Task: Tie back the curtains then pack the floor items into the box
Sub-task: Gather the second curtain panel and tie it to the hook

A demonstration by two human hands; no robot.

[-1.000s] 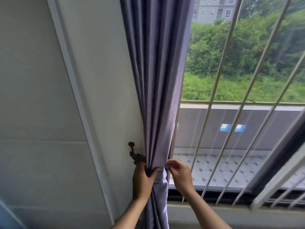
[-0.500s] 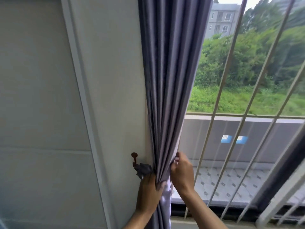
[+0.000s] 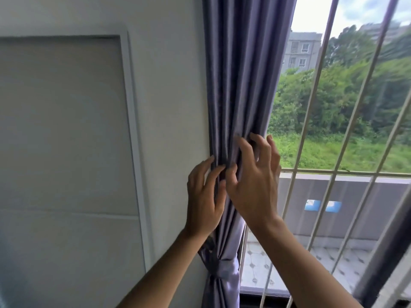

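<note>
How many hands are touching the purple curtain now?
2. The left hand rests on the gathered purple fabric curtain at its wall-side edge; the right hand presses spread fingers into the folds just beside it, nearer the window.

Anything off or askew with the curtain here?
Nothing stands out. The curtain hangs in even pleats, cinched by the tie-back low down; both hands touch the folds above it.

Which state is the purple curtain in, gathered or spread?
Gathered: the curtain hangs in tight folds, cinched by a tie below both hands.
</note>
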